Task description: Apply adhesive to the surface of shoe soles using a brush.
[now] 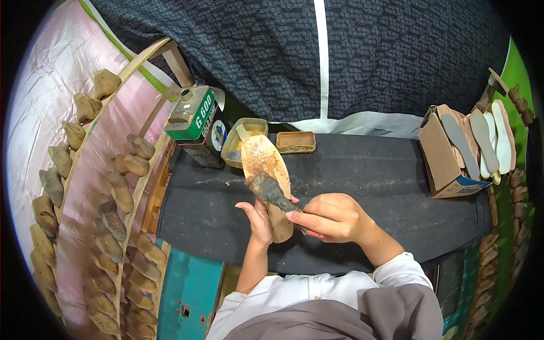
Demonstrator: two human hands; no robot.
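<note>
My left hand grips a tan shoe insole near its lower end, the thumb sticking out to the left. The insole stands tilted above the dark tabletop, its broad end pointing away from me, with a shiny, blotchy film on that part. In my right hand, the fingers are closed around a brush with dark, clumped bristles. The bristles lie across the middle of the insole and seem to touch it. Most of the brush's handle is hidden by my fingers.
Behind the insole are a yellowish tub and a small shallow tray. A green and black metal can stands left of them. At right, a cardboard box holds several insoles. Racks of wooden shoe lasts flank both sides.
</note>
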